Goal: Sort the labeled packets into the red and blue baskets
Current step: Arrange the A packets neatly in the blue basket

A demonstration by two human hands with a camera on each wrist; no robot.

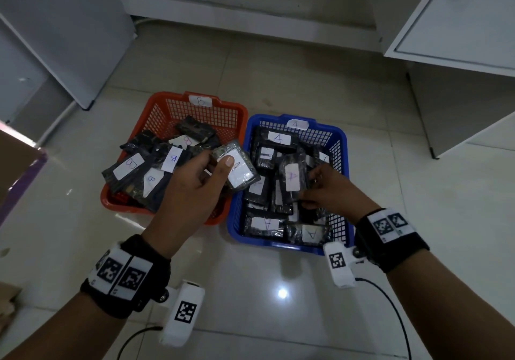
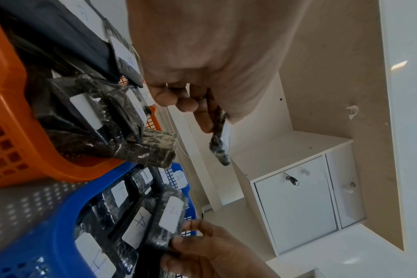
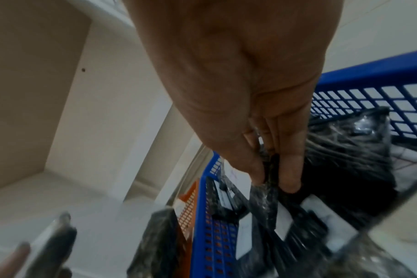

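Head view, centre of frame: two mesh baskets stand side by side on a pale tiled floor [image 1: 278, 290], their rims touching or nearly so. The red basket [image 1: 170, 103], at left, carries a tag marked B [image 1: 200, 101] on its far rim and holds black wrapped packets with white labels reading B. The blue basket [image 1: 237, 214], at right, carries a tag marked A [image 1: 297, 123] and holds packets labelled A.

The left hand [image 1: 195, 189] reaches in from the lower left. Thumb on top and fingers beneath pinch a packet [image 1: 238, 168] with a white label, held above the junction of the two rims. In the left wrist view this packet [image 2: 220, 143] hangs edge-on below the fingers.

The right hand [image 1: 328, 192] reaches in from the lower right, over the blue basket. Its fingertips [image 3: 291, 180] pinch the edge of an A packet [image 1: 292, 178], which stands upright among the others.

White cabinets [image 1: 459, 25] fill the upper corners.
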